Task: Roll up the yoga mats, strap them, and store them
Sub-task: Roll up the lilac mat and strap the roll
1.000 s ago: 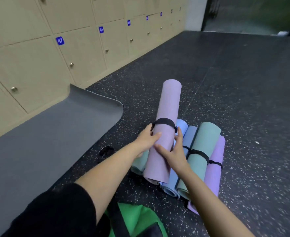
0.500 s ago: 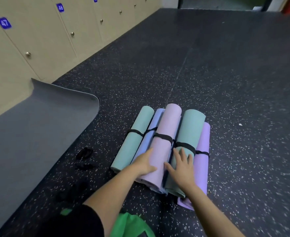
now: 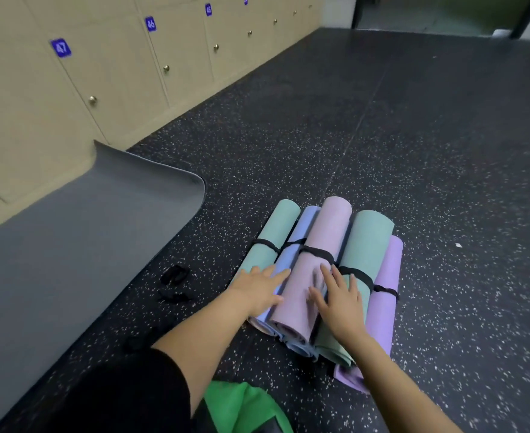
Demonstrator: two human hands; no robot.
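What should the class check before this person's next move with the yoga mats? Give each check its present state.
1. Pink mat strapped: ok.
2. Pink mat lying on top, over blue mat and right teal mat: ok.
3. Left hand and right hand flat, gripping nothing: ok.
4. Grey mat rolled: not ok, it lies flat by the lockers.
5. Spare straps on the floor nearby: ok.
6. Pile steady once hands lift: cannot tell.
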